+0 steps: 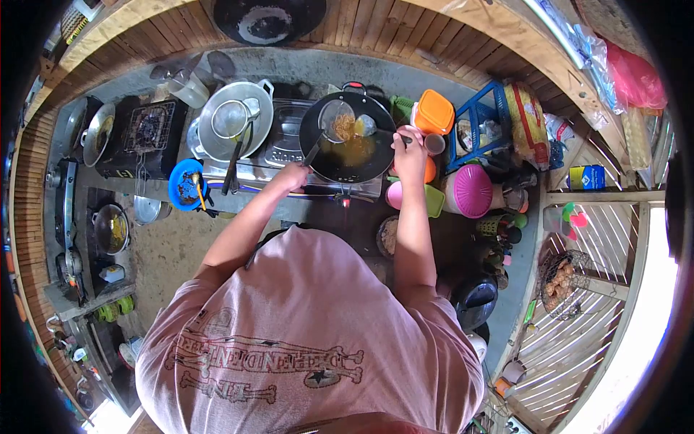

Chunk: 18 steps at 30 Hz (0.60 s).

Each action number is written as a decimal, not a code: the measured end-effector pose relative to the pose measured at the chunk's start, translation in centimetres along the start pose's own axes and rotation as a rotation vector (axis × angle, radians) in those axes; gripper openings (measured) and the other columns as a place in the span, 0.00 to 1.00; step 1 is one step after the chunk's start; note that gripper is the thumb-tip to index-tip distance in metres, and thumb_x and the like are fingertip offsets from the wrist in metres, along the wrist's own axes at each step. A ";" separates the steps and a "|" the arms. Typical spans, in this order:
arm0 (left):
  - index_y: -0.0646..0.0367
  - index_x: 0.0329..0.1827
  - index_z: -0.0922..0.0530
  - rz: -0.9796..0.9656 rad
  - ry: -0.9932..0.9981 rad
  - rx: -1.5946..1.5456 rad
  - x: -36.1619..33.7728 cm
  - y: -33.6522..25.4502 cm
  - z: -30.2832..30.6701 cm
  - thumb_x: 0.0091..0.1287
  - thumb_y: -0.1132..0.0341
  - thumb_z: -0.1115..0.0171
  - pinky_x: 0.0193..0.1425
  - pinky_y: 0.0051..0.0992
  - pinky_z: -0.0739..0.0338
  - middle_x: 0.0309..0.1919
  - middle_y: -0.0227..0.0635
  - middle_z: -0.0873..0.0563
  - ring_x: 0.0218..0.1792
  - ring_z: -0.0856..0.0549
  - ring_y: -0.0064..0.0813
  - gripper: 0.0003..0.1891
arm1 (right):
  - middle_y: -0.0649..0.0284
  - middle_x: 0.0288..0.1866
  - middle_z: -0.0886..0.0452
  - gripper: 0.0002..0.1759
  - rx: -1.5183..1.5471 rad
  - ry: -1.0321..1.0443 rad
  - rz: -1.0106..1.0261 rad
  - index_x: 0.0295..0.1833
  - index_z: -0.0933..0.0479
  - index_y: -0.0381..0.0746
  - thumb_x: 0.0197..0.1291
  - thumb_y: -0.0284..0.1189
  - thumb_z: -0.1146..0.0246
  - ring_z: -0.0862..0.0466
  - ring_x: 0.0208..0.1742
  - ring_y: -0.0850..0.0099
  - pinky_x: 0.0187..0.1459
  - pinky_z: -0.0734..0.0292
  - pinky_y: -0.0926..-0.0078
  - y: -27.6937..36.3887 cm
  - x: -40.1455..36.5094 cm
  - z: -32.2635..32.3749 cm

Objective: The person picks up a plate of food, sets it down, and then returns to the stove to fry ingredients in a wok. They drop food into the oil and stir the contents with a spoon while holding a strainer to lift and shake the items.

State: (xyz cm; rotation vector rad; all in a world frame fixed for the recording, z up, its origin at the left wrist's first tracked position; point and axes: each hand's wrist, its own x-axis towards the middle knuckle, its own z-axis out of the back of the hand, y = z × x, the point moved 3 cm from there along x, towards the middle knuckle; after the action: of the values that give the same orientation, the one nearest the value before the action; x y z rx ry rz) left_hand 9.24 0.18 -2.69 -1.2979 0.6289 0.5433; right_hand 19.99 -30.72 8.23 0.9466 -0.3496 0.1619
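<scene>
The person stands at a counter and both arms reach to the far side, over a black wok. The wok sits on a gas stove, in the middle of the far part of the counter, and it holds brown oil.

The left hand is at the near left edge of the wok. Its fingers are closed around the long handle of a round strainer. The strainer is held above the far side of the wok and carries some golden fried food. Just right of it, a metal spoon lies inside the wok.

The right hand is at the right edge of the wok, closed around a dark handle. I cannot tell if this handle belongs to the wok or to the spoon.

To the left of the wok, on the same stove, stands a silver pot with a lid on it. A blue bowl with a spoon inside is nearer and more to the left, and a black grill is further left. To the right of the wok there is a box with an orange lid, then a blue rack, and a pink container stands nearer. Another black pan hangs on the wooden wall at the far side.
</scene>
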 end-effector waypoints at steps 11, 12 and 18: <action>0.56 0.51 0.18 -0.020 -0.045 0.042 -1.5 -1.3 0.1 0.73 0.62 0.50 0.38 0.36 0.19 0.26 0.29 0.22 0.30 0.21 0.26 0.14 | 0.51 0.30 0.13 0.13 -0.195 0.000 -0.056 0.45 0.17 0.35 0.66 0.35 0.36 0.11 0.35 0.56 0.41 0.19 0.62 2.9 -0.8 3.5; 0.56 0.51 0.18 -0.041 -0.027 0.071 -1.2 -1.1 0.3 0.72 0.62 0.50 0.37 0.37 0.19 0.27 0.29 0.22 0.30 0.21 0.26 0.14 | 0.55 0.31 0.12 0.13 -0.264 0.039 -0.079 0.45 0.17 0.35 0.66 0.34 0.36 0.10 0.35 0.60 0.43 0.19 0.65 3.0 -0.7 3.4; 0.55 0.52 0.19 -0.009 -0.002 0.034 -0.8 -0.3 0.4 0.70 0.61 0.49 0.38 0.37 0.19 0.27 0.29 0.21 0.31 0.20 0.26 0.14 | 0.53 0.28 0.13 0.14 0.108 -0.011 -0.166 0.45 0.18 0.33 0.68 0.35 0.36 0.10 0.33 0.63 0.39 0.18 0.66 2.7 -1.1 2.0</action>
State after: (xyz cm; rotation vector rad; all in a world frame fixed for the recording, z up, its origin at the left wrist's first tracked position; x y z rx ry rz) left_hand 8.95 0.46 -1.84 -1.2677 0.6281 0.5245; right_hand 17.79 -30.74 10.94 1.0788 -0.2725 0.0237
